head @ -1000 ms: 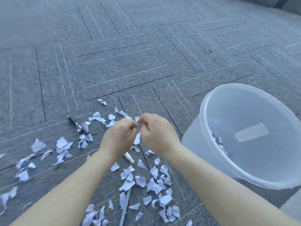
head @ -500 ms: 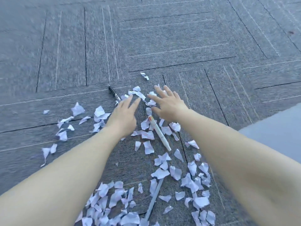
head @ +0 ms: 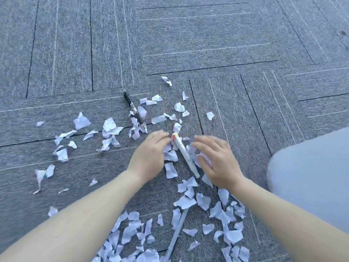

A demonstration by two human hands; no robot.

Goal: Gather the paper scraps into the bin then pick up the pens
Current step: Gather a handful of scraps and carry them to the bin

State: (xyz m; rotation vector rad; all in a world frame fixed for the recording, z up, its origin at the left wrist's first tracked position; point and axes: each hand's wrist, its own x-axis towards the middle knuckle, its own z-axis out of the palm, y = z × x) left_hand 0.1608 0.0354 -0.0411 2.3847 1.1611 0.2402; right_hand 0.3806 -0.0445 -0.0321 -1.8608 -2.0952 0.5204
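Observation:
White paper scraps [head: 171, 170] lie scattered over the grey carpet, thickest near the bottom centre. My left hand [head: 150, 155] and my right hand [head: 217, 160] rest low on the carpet, curled around a small heap of scraps, one on each side. Between them lies a white pen with an orange tip [head: 184, 154], slanting down to the right. A black pen [head: 134, 111] sits further back among scraps. A third, pale pen [head: 176, 235] lies near the bottom, partly covered by paper. The translucent bin [head: 311, 176] shows only as a blurred wall at the right edge.
Grey carpet tiles [head: 188, 44] with dark seams and pale stripes stretch away beyond the scraps. More loose scraps [head: 62, 153] are spread out to the left of my arms.
My hands have pulled back toward me and curled inward, raking scraps together around the white pen. The view has dropped lower and the bin has slid to the right edge.

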